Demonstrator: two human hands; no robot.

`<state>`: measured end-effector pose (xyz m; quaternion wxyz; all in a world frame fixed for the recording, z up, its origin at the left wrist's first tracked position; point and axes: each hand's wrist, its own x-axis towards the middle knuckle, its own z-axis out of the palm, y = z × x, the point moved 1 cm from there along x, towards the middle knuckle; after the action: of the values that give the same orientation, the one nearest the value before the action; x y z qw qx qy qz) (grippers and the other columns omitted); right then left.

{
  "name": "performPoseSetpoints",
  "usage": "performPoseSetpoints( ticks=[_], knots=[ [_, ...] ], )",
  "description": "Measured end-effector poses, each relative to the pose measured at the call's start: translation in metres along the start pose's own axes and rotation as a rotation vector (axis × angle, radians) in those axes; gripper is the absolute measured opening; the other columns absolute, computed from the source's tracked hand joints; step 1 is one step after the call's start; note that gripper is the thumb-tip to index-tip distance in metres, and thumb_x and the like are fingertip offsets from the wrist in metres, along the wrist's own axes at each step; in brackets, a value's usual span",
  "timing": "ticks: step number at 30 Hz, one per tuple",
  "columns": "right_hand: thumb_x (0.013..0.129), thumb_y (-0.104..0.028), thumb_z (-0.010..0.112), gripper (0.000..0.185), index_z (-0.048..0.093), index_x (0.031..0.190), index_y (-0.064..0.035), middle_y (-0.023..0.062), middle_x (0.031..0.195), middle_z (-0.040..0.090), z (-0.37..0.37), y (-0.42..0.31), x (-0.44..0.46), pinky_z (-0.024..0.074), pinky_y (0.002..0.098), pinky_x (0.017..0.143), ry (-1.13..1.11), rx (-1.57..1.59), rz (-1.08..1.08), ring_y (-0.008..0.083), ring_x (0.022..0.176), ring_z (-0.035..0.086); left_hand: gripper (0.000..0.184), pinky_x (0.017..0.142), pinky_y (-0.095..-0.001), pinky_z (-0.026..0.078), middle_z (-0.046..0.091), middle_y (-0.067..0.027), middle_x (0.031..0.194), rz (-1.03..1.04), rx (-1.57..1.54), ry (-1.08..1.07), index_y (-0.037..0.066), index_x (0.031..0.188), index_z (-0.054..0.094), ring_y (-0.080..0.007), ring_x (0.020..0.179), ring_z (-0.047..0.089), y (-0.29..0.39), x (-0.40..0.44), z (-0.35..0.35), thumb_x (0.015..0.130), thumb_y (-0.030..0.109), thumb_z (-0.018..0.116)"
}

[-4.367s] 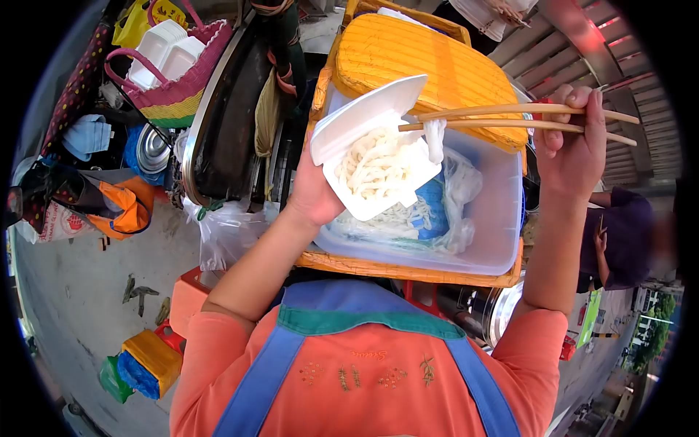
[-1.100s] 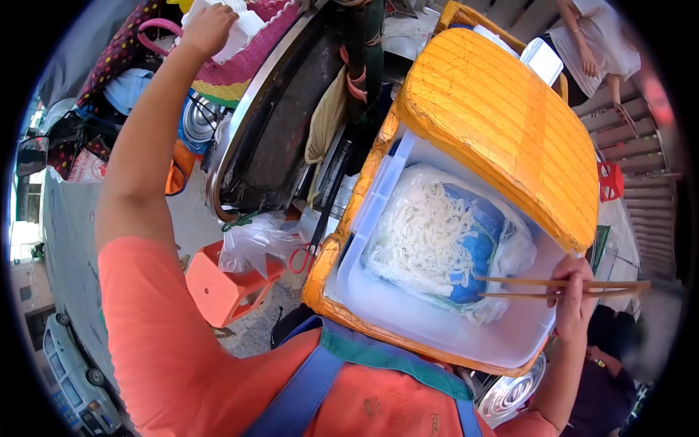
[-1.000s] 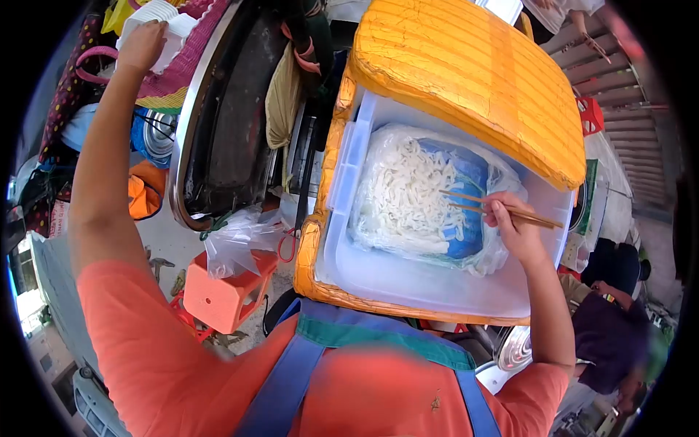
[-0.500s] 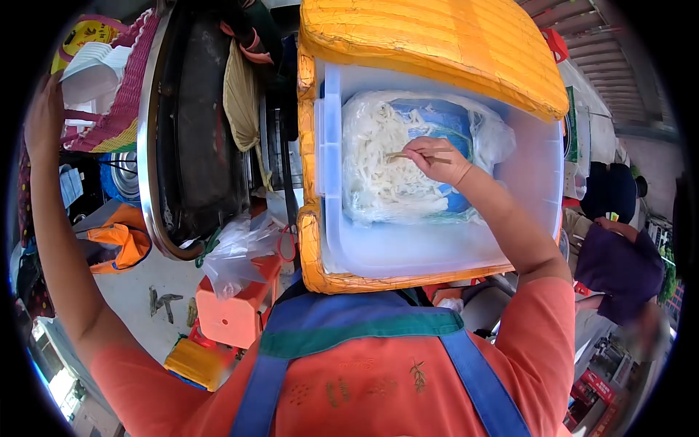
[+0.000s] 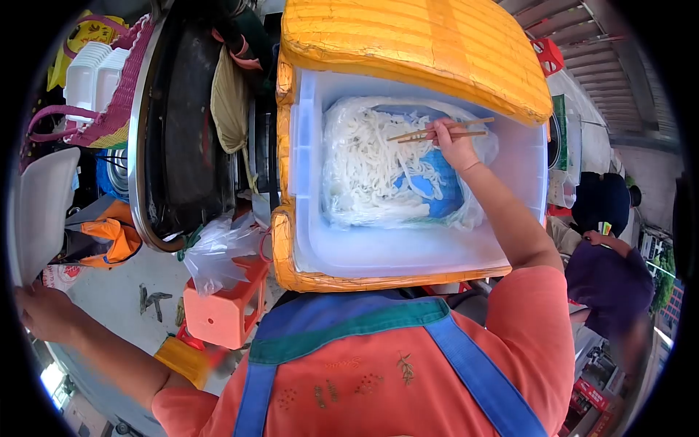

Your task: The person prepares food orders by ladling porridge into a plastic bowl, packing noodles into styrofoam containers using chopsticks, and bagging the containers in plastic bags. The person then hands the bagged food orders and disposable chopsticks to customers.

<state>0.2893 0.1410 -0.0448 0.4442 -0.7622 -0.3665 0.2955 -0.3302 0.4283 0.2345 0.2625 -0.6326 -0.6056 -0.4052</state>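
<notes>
Apparently for reach, right hand (image 5: 455, 148) closes round chopsticks (image 5: 413, 135) mid-length, tips at noodles (image 5: 364, 164) — left hand (image 5: 49, 315) pinches box (image 5: 45, 207) by lower end, well aside, perhaps so nothing blocks tub (image 5: 415, 256).

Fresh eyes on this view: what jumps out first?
Probably the big orange lid, top centre, lying across the far side of a plastic tub. Over white noodles in the tub, the right hand holds chopsticks. At far left, the left hand holds a white container.

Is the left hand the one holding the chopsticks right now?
No, the right hand holds the chopsticks, while the left hand holds a white container.
</notes>
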Motion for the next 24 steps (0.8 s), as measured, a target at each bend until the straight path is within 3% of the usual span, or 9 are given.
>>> performPoseSetpoints(
  ticks=[1, 2, 4, 6, 12, 15, 18, 20, 24],
  knots=[
    [0.094, -0.022, 0.045, 0.027, 0.062, 0.087, -0.0028, 0.0054, 0.070, 0.062, -0.011, 0.014, -0.006, 0.0467, 0.0269, 0.059, 0.141, -0.069, 0.031, 0.0131, 0.062, 0.057, 0.027, 0.087, -0.0306, 0.045, 0.059, -0.0131, 0.107, -0.206, -0.229, -0.002, -0.004, 0.108, 0.053, -0.0217, 0.096, 0.058, -0.004, -0.024, -0.001, 0.091, 0.017, 0.052],
    [0.094, -0.022, 0.044, 0.027, 0.062, 0.087, -0.0031, 0.0048, 0.070, 0.062, -0.021, 0.023, -0.004, 0.0456, 0.0263, 0.056, 0.282, -0.135, 0.050, 0.0124, 0.059, 0.055, 0.027, 0.088, -0.0292, 0.044, 0.058, -0.0128, 0.109, -0.559, -0.994, 0.038, -0.006, 0.106, 0.053, -0.0213, 0.097, 0.057, 0.007, -0.053, -0.006, 0.090, 0.016, 0.054],
    [0.095, -0.023, 0.042, 0.027, 0.060, 0.091, -0.0039, 0.0045, 0.072, 0.063, -0.024, 0.035, -0.005, 0.0437, 0.0244, 0.053, 0.275, -0.119, -0.038, 0.0106, 0.056, 0.053, 0.029, 0.088, -0.0309, 0.044, 0.056, -0.0153, 0.107, -0.666, -0.999, -0.023, -0.008, 0.109, 0.050, -0.0211, 0.097, 0.055, 0.041, -0.082, -0.020, 0.092, 0.016, 0.052],
    [0.096, -0.026, 0.039, 0.028, 0.059, 0.095, -0.0052, 0.0043, 0.077, 0.065, -0.031, 0.062, -0.014, 0.0418, 0.0225, 0.049, 0.287, 0.093, 0.262, 0.0087, 0.052, 0.050, 0.032, 0.089, -0.0305, 0.042, 0.056, -0.0152, 0.109, -0.717, -1.087, -0.250, -0.007, 0.114, 0.048, -0.0207, 0.099, 0.054, 0.018, -0.127, -0.024, 0.091, 0.016, 0.052],
    [0.098, -0.031, 0.035, 0.031, 0.055, 0.098, -0.0072, 0.0064, 0.081, 0.064, 0.055, 0.082, -0.003, 0.0480, 0.0261, 0.048, -0.037, 0.623, 0.690, 0.0140, 0.054, 0.056, 0.033, 0.092, -0.0317, 0.040, 0.055, -0.0142, 0.111, -0.990, -0.995, -0.384, -0.004, 0.117, 0.047, -0.0212, 0.101, 0.054, 0.078, -0.204, -0.066, 0.093, 0.018, 0.048],
    [0.097, -0.032, 0.035, 0.031, 0.052, 0.094, -0.0064, 0.0086, 0.078, 0.061, 0.074, 0.087, 0.005, 0.0523, 0.0287, 0.051, -0.069, 0.711, 0.700, 0.0174, 0.057, 0.060, 0.038, 0.092, -0.0358, 0.040, 0.052, -0.0137, 0.116, -1.195, -1.075, -0.482, -0.002, 0.123, 0.043, -0.0227, 0.106, 0.051, 0.103, -0.220, -0.082, 0.092, 0.018, 0.048],
    [0.097, -0.032, 0.035, 0.032, 0.050, 0.088, -0.0045, 0.0119, 0.073, 0.059, 0.056, 0.081, 0.011, 0.0537, 0.0287, 0.051, -0.034, 0.760, 0.671, 0.0209, 0.059, 0.062, 0.042, 0.089, -0.0408, 0.045, 0.052, -0.0169, 0.117, -1.208, -1.119, -0.635, -0.002, 0.127, 0.038, -0.0279, 0.102, 0.056, 0.125, -0.247, -0.097, 0.094, 0.022, 0.044],
    [0.097, -0.031, 0.036, 0.033, 0.049, 0.088, -0.0033, 0.0123, 0.073, 0.058, 0.041, 0.069, 0.008, 0.0536, 0.0280, 0.050, -0.015, 0.840, 0.684, 0.0217, 0.058, 0.062, 0.047, 0.094, -0.0382, 0.040, 0.049, -0.0154, 0.122, -1.417, -1.277, -0.707, -0.003, 0.129, 0.036, -0.0266, 0.109, 0.051, 0.129, -0.261, -0.103, 0.092, 0.023, 0.047],
    [0.097, -0.032, 0.036, 0.032, 0.050, 0.088, -0.0043, 0.0119, 0.072, 0.058, 0.003, 0.022, -0.011, 0.0532, 0.0272, 0.050, -0.044, 0.981, 0.560, 0.0206, 0.056, 0.061, 0.057, 0.095, -0.0421, 0.040, 0.047, -0.0170, 0.125, -1.204, -1.471, -0.903, -0.003, 0.132, 0.032, -0.0297, 0.111, 0.051, 0.110, -0.278, -0.105, 0.088, 0.025, 0.056]
  ],
)
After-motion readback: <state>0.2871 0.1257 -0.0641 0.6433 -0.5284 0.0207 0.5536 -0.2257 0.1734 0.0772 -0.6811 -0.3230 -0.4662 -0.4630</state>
